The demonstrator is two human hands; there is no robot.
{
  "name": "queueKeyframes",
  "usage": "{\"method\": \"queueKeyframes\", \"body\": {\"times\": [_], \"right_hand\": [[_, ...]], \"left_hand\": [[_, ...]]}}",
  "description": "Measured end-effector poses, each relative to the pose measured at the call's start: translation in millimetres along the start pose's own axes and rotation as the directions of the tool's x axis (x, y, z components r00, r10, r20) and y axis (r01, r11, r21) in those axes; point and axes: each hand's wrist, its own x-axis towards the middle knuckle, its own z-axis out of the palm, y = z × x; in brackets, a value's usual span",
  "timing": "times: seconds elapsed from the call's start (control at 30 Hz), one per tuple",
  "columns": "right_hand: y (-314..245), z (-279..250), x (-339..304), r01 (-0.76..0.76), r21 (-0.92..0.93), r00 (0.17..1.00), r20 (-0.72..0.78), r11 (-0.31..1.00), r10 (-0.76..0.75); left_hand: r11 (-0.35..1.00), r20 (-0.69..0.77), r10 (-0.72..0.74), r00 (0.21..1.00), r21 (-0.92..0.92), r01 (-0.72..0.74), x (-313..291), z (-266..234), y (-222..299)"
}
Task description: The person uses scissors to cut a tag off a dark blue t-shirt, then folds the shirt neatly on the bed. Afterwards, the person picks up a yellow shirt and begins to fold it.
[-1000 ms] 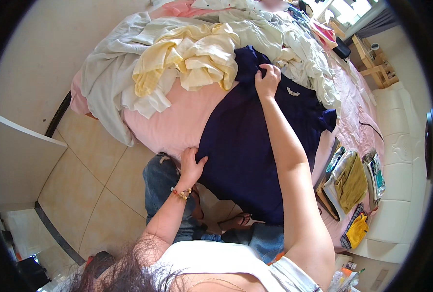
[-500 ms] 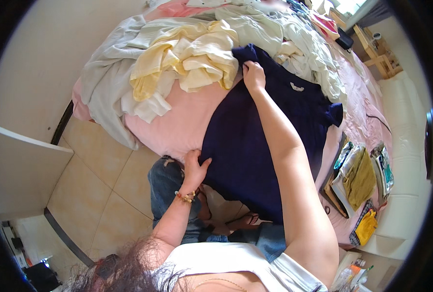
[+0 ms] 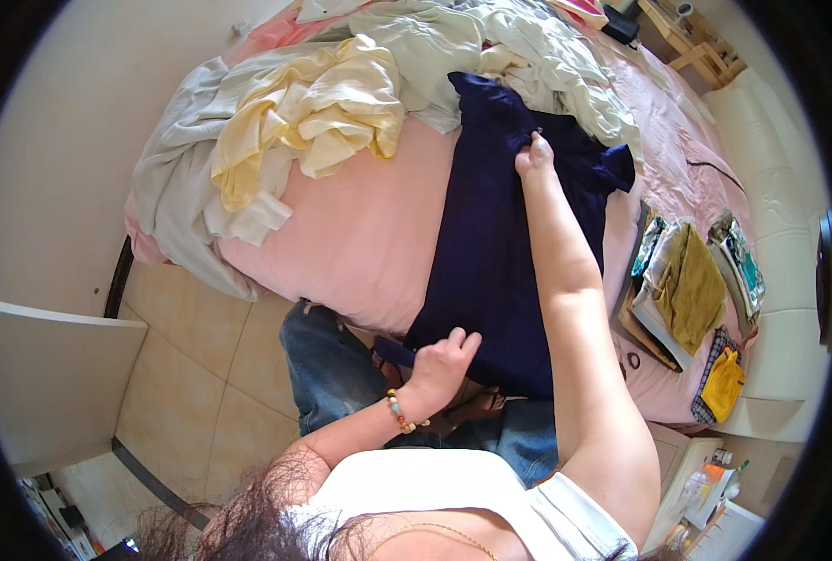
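The dark blue garment (image 3: pixel 491 243) lies on the pink bed (image 3: pixel 355 224), its lower end past the near edge, with the right hand (image 3: pixel 535 159) pinching it near the top and the left hand (image 3: pixel 439 367) apparently grasping near the hem, probably so the cloth lies straight between the hands.

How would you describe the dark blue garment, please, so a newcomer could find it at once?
Find the pink bed, then look right of the crumpled yellow cloth. Under the right hand lies a short-sleeved garment, its solid dark blue setting it apart from the paler cloths beyond.
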Motion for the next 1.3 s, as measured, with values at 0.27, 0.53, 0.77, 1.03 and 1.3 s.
{"method": "queueKeyframes", "body": {"times": [0.27,0.53,0.77,1.03,1.3], "right_hand": [[-44.4,-30.9,-63.8,-0.123,-0.172,0.978,0.145,0.977,0.148],[-55.3,1.2,-48.5,0.617,-0.776,0.787,0.609,0.131,-0.096],[-51.7,-54.4,-29.2,0.567,-0.795,0.798,0.468,0.215,-0.379],[-19.5,-60.3,-221.2,0.828,-0.503,0.487,0.864,-0.249,-0.128],[16.0,-101.0,-251.9,0.675,-0.505,0.641,0.762,-0.538,0.09]], "left_hand": [[0.995,0.23,0.02,0.973,-0.097,0.003,-22.0,22.4,1.2],[0.987,0.327,-0.021,0.945,-0.141,0.071,-38.2,27.6,6.3],[0.925,-0.019,-0.005,1.0,-0.381,-0.002,-4.9,6.1,6.0],[0.982,-0.37,0.04,0.928,-0.159,-0.105,242.6,-18.8,-96.7],[0.983,-0.043,0.181,0.983,0.054,-0.178,370.1,18.0,-125.5]]}}
